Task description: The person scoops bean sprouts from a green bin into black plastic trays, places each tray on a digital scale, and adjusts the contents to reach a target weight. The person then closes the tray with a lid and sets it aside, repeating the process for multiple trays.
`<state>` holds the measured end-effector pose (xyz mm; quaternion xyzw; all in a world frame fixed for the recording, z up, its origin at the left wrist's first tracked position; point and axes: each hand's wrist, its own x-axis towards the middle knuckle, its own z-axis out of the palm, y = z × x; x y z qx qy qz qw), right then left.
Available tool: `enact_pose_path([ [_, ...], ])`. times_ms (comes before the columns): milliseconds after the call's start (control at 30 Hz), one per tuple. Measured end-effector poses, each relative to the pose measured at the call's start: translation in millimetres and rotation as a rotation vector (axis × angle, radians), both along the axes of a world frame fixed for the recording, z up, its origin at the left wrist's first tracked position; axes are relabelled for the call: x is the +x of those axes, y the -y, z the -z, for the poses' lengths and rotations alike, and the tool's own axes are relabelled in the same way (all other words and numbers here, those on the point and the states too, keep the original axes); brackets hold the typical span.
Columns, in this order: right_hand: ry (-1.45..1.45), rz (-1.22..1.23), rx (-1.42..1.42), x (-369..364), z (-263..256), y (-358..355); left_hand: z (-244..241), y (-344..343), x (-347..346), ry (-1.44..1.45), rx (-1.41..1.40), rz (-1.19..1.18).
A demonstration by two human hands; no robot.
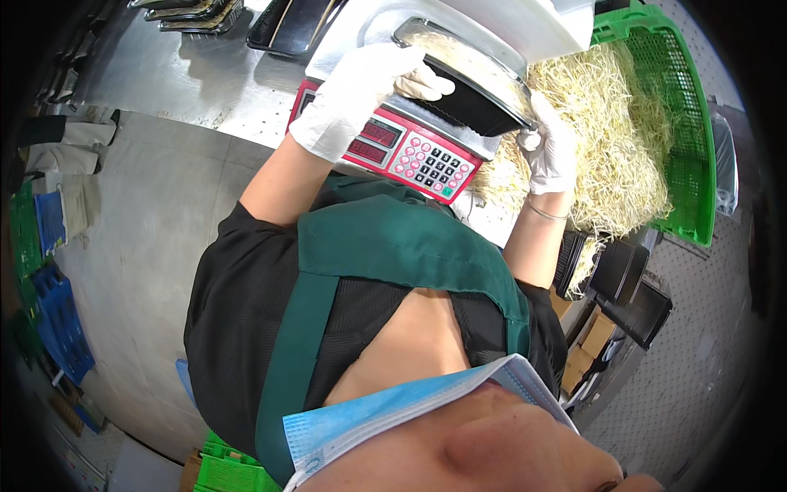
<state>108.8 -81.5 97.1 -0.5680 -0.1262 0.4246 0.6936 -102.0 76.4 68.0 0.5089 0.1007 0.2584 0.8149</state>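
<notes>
A black plastic tray of bean sprouts (473,101), with a clear plastic lid (507,54) over it, is held tilted above the scale's metal platform. Its dark underside faces me. My left hand (384,83), in a white glove, grips the tray's left end, with the fingers across the near side and the thumb partly hidden. At the right end, my gloved right hand (549,144) pinches the corner of the tray and lid. Below sits a red electronic scale (403,150) with a lit red display and a keypad.
Loose bean sprouts (609,141) are heaped to the right, against a green plastic crate (692,154). Stacked filled trays (203,15) and an unfilled black tray (289,27) stand on the steel table (154,86) at left. More black trays (621,270) lie at the lower right.
</notes>
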Motion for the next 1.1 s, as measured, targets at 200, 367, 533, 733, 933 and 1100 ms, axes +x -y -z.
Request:
enact_pose_path([
  [200, -0.007, -0.164, 0.189, 7, -2, 2, 2, -2, 4, 0.166, -0.164, -0.103],
  [367, 0.066, -0.092, 0.1, -13, -14, 1, 5, 10, 3, -0.004, 0.656, -0.554],
  [533, 0.016, -0.189, 0.251, -19, -18, 2, -41, 22, 23, -0.094, 1.554, -0.696],
  [733, 0.002, -0.284, 0.349, -28, -29, -4, -44, 10, 32, 0.005, 1.016, -0.208],
  [933, 0.387, -0.108, 0.202, -19, -11, 2, -41, 5, 30, -0.056, 1.157, -0.574],
  [1100, 0.731, 0.145, 0.186, -34, -5, -4, -23, -20, 28, 0.084, 0.995, -0.695],
])
